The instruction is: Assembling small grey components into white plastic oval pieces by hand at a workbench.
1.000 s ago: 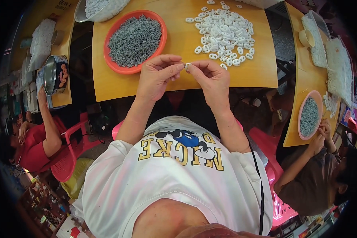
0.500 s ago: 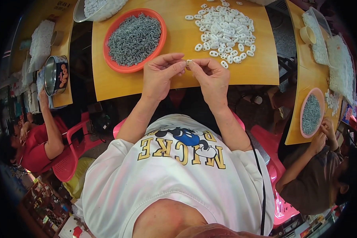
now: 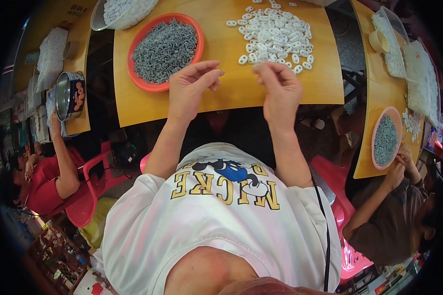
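My left hand (image 3: 186, 94) hovers over the front of the table, at the near right edge of an orange-red basin (image 3: 200, 44). Its thumb and index tips stand apart, and no object shows between them. Small grey screw-like pieces (image 3: 163, 51) fill the basin. To the right, my right hand (image 3: 283, 93) is closed in a pinch just below a loose pile of white oval two-holed pieces (image 3: 279, 35). A small whitish piece (image 3: 259, 64) shows at its fingertips, blurred, apparently one of the ovals.
A clear tub (image 3: 145, 11) of white parts stands at the table's far left. On the left table are a round tin (image 3: 63, 96) and a bag of white parts (image 3: 52, 46). People sit on both sides; the right table holds a pink basin (image 3: 399, 129) of grey pieces.
My hands, which met at a small white piece, have come apart. The left has shifted left, while the right has moved right toward the pile with a whitish piece at its fingertips.
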The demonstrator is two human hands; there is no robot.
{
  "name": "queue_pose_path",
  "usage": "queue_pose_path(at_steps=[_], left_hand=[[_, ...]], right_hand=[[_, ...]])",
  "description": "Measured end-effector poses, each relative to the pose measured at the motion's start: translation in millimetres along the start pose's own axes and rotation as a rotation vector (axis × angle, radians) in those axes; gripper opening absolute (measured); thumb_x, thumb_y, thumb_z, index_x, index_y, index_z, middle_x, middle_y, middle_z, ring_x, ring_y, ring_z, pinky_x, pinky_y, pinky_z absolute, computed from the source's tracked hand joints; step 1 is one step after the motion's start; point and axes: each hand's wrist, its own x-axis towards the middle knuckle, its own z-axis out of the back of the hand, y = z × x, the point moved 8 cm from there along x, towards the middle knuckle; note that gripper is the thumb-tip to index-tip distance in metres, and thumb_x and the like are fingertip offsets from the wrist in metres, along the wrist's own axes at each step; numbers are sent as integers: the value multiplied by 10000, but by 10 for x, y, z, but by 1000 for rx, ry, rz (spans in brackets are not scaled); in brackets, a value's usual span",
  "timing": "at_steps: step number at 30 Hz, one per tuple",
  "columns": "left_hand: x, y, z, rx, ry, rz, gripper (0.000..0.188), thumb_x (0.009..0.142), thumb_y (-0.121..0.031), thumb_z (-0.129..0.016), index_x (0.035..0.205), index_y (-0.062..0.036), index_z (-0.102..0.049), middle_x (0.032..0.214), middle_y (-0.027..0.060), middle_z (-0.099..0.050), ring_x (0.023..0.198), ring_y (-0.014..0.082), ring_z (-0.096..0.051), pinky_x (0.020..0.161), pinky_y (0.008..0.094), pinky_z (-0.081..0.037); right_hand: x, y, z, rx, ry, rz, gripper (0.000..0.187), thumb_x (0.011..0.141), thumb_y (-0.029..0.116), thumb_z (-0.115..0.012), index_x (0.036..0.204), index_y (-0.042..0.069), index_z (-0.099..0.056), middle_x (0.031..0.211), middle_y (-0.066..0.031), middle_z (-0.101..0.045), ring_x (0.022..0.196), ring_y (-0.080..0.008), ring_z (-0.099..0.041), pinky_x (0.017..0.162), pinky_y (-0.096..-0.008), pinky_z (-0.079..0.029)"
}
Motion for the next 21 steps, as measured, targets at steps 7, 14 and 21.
queue_pose_path(at_steps=[7,14,21], left_hand=[[106,-228,-396,782,68,-352,244,776,-64,-644,1007,10,-612,833,75,-589,712,132,-572,602,238,-456],[233,-146,-658,1163,94,-480,206,767,-72,-638,962,-9,-625,827,116,-563,694,266,-557,612,327,-456],[280,-23,-264,487,25,-30,166,824,-82,-617,949,27,-630,854,56,-635,725,99,-588,651,224,-475]], right_hand=[[110,224,280,235,-179,150,189,811,-25,-599,995,-67,-593,801,-53,-613,687,-86,-566,661,-195,-457],[106,174,263,184,-159,120,196,816,-56,-575,1010,-62,-595,898,-82,-613,727,-114,-583,640,-194,-463],[140,274,386,182,-212,191,173,822,-38,-574,993,-57,-593,857,-77,-613,721,-108,-584,622,-192,-452]])
